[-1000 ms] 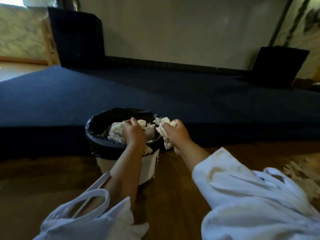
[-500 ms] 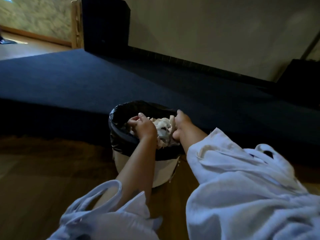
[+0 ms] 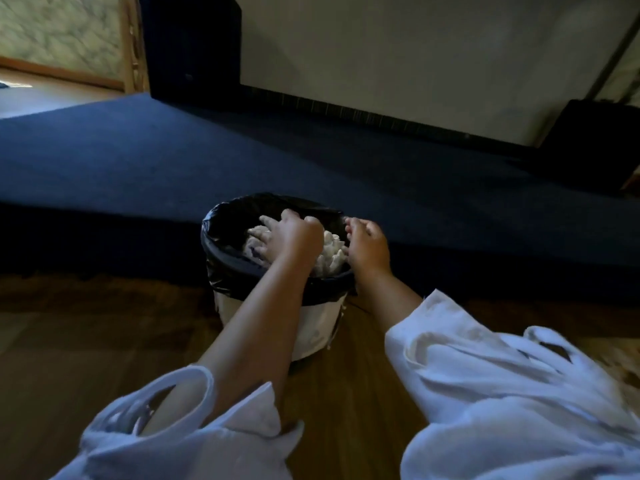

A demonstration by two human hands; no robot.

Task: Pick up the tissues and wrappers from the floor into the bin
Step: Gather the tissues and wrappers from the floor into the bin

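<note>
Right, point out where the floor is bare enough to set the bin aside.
Bare wooden floor lies left of the bin, bordered by the blue carpet edge and the left sleeve. The carpet behind is bare too. The bin mouth is crowded: left hand, right hand, tissues.

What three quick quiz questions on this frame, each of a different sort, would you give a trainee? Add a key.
1. True or false: the left hand is down inside the bin, on the tissues.
2. The bin stands on: A) the blue carpet, B) the wooden floor, C) a table.
3. Fill in: the bin is lined with a ___ plastic bag.

Key:
1. True; its fingers are spread over the white pile.
2. B; the wooden floor, right at the edge of the blue carpet.
3. Black; the liner folds over the rim. The right hand is at that rim, holding nothing visible.
</note>
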